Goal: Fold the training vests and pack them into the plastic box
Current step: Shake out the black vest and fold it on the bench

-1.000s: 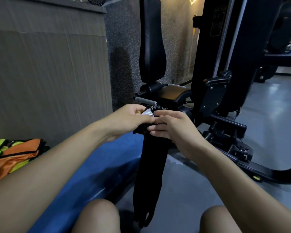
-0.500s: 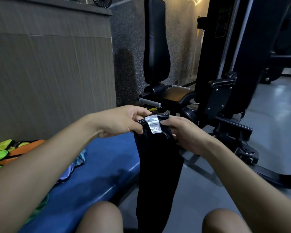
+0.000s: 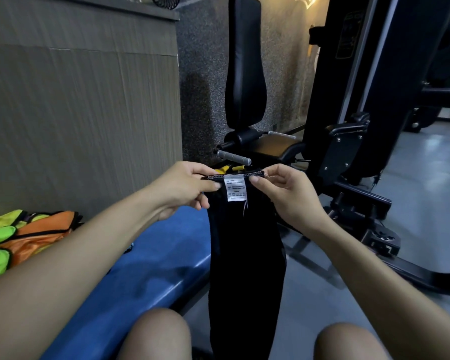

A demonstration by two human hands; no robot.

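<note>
A person seated at a blue tabletop (image 3: pixel 146 268) in a gym holds a black vest (image 3: pixel 244 255) up by its top hem, the left hand (image 3: pixel 185 189) and right hand (image 3: pixel 289 196) each pinching the stitched edge between thumb and forefinger, one on either side of a white care label (image 3: pixel 235 187). The other fingers (image 3: pixel 283 178) of the right hand are loosely curled and clear of the cloth. The hem is drawn taut and level between the two grips, apparently so that the garment hangs straight and its edges line up before a fold is made.

The vest drops in a long, narrow, dark column from the hands down past the near edge of the tabletop, between the person's bare knees (image 3: pixel 156 333), and out of the bottom of the view; its lower end is not visible. It appears already doubled lengthwise, though the dark cloth hides any crease. The label faces the camera, so the inner side of the hem is turned toward the person.

At far left on the tabletop lies a loose heap of orange and bright green vests (image 3: pixel 24 237), apparently waiting their turn. The plastic box is nowhere in view. Behind the hands stands a black exercise machine (image 3: pixel 247 74) with an upright padded backrest.
</note>
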